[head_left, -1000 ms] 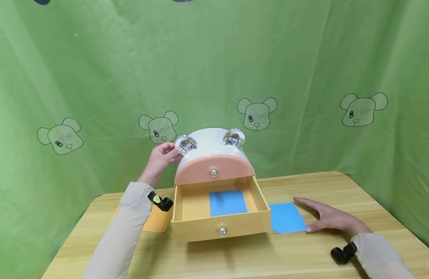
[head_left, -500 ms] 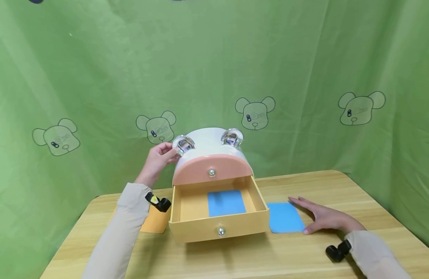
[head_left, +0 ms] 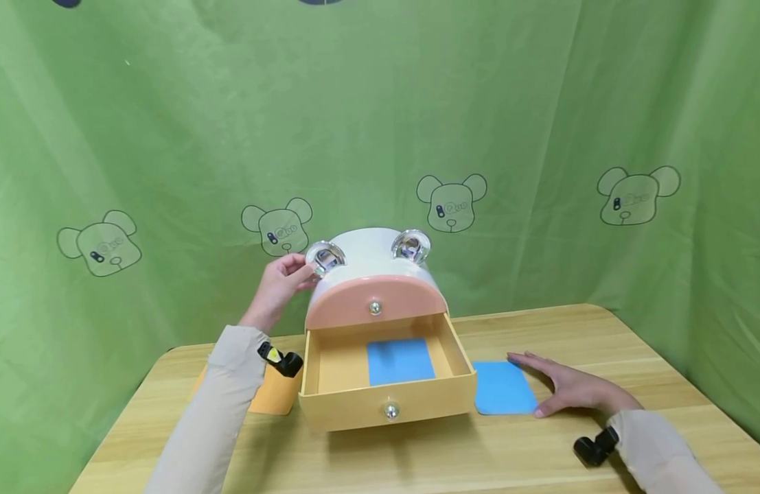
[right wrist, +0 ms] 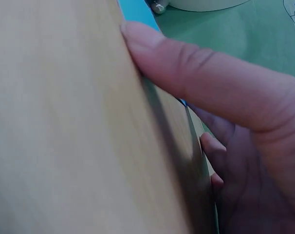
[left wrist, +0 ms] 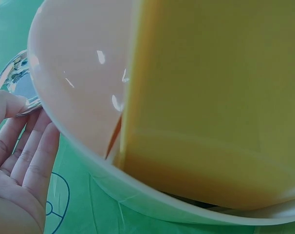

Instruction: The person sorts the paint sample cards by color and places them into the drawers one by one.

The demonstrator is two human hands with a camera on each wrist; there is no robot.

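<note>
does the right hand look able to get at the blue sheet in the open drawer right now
Probably yes: the drawer stands open and nothing covers the sheet, though the right hand would have to clear the drawer's right wall.

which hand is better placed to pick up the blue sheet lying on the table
Probably the right hand: it is right at the edge of the blue sheet, while the left hand pinches the silver ear of the box.
</note>
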